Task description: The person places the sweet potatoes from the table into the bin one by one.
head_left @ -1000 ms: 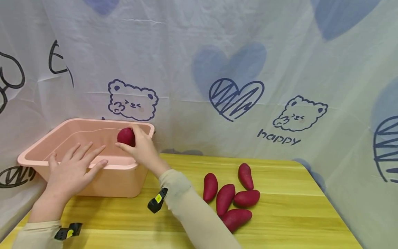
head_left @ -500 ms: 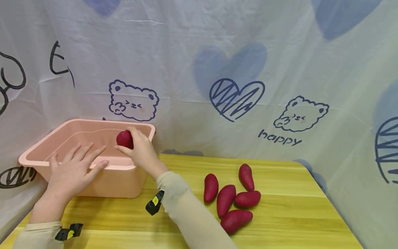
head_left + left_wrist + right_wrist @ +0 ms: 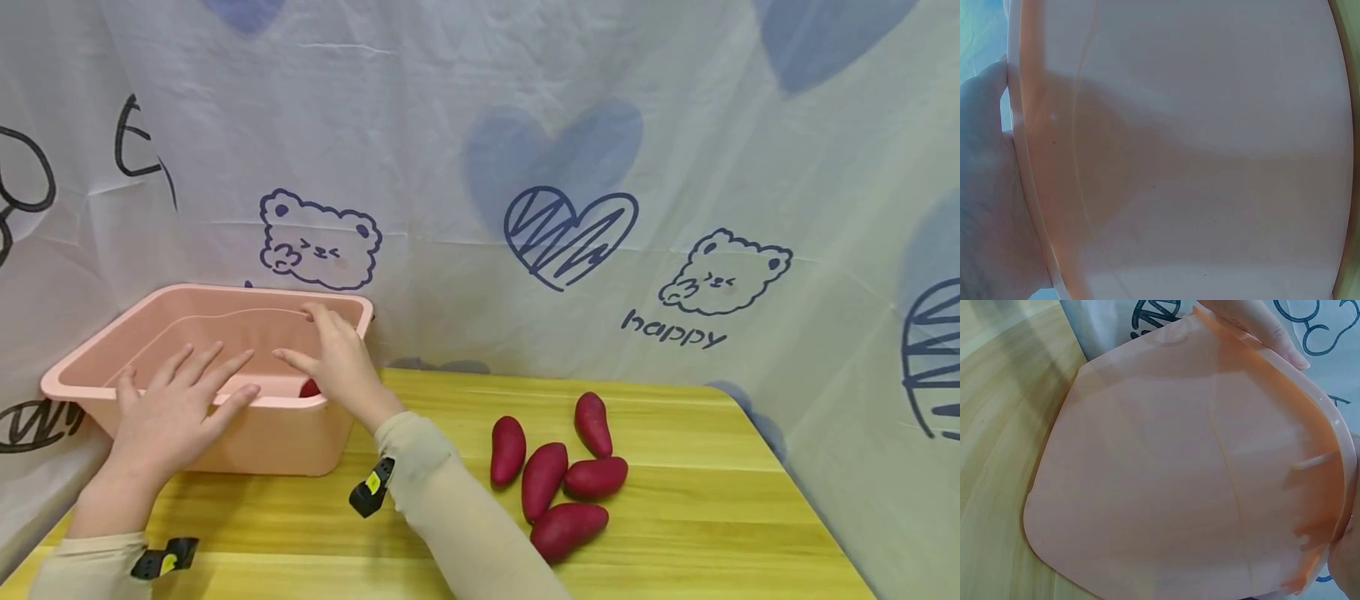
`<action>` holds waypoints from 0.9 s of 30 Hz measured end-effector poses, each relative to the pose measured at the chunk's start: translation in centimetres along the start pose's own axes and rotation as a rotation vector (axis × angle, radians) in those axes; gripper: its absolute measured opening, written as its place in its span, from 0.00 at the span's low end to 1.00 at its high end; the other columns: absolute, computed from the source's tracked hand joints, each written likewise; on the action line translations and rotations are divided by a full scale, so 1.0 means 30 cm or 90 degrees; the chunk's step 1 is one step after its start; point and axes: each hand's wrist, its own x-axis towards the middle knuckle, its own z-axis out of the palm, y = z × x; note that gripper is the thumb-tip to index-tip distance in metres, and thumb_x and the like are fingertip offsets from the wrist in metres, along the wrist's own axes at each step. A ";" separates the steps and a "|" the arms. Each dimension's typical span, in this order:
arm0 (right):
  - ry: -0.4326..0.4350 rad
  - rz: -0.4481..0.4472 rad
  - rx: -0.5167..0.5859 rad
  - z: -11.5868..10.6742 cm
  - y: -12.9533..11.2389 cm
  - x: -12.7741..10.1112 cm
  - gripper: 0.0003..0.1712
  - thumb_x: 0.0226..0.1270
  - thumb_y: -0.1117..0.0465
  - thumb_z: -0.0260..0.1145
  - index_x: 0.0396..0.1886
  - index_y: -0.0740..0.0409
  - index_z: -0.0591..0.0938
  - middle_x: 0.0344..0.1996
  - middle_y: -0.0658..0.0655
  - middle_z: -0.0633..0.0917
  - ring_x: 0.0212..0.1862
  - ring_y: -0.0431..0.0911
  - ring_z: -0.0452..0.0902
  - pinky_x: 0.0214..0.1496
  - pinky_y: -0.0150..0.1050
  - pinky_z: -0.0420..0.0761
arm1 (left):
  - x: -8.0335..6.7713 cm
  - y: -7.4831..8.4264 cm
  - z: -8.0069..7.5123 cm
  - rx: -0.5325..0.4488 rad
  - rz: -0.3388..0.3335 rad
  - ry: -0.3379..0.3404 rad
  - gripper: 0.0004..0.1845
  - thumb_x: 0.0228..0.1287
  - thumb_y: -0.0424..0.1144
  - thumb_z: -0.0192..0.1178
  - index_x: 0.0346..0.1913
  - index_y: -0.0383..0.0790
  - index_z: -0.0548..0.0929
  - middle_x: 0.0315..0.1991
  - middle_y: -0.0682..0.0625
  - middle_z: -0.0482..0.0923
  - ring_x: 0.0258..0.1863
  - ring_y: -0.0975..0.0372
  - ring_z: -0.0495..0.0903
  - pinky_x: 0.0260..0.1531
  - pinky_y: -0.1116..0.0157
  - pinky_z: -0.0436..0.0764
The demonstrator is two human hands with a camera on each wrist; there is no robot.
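Observation:
A pink plastic basin [image 3: 187, 293] stands at the table's back left; its wall fills the left wrist view [image 3: 1197, 125] and the right wrist view [image 3: 1179, 475]. My left hand [image 3: 187, 400] rests flat on the basin's near rim with straight, spread fingers, and shows at the edge of its own view [image 3: 982, 206]. My right hand [image 3: 326, 350] hovers over the basin's right corner, fingers spread and holding nothing. Just below it, a dark red sweet potato [image 3: 309, 388] lies inside the basin, mostly hidden by the rim.
Several more red sweet potatoes [image 3: 543, 479] lie in a loose cluster on the yellow wooden table [image 3: 675, 517], right of my right forearm. A printed cloth backdrop [image 3: 525, 125] hangs close behind the basin and along the table's far and right edges.
My right hand held a sweet potato above the basin, lowered it and let go. The potato now lies in the basin. My left hand stayed on the rim.

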 end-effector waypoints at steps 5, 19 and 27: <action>0.001 -0.012 -0.006 0.000 0.004 0.000 0.36 0.63 0.40 0.65 0.67 0.45 0.67 0.62 0.49 0.78 0.63 0.42 0.74 0.66 0.33 0.74 | 0.000 -0.001 0.000 -0.001 0.003 0.005 0.33 0.70 0.65 0.44 0.73 0.56 0.63 0.72 0.37 0.61 0.69 0.37 0.56 0.61 0.24 0.36; -0.006 -0.033 0.001 -0.007 0.014 -0.008 0.35 0.66 0.41 0.62 0.70 0.45 0.67 0.64 0.48 0.77 0.65 0.41 0.73 0.67 0.35 0.73 | -0.001 0.001 0.001 -0.001 0.004 0.006 0.32 0.70 0.65 0.44 0.72 0.56 0.64 0.72 0.37 0.61 0.69 0.37 0.56 0.61 0.24 0.37; 0.015 -0.112 -0.020 -0.022 0.031 -0.021 0.36 0.65 0.44 0.65 0.70 0.48 0.67 0.66 0.48 0.76 0.68 0.42 0.71 0.70 0.32 0.68 | 0.001 -0.003 0.001 -0.003 0.003 0.003 0.32 0.70 0.65 0.44 0.73 0.57 0.64 0.72 0.37 0.61 0.69 0.37 0.56 0.61 0.24 0.37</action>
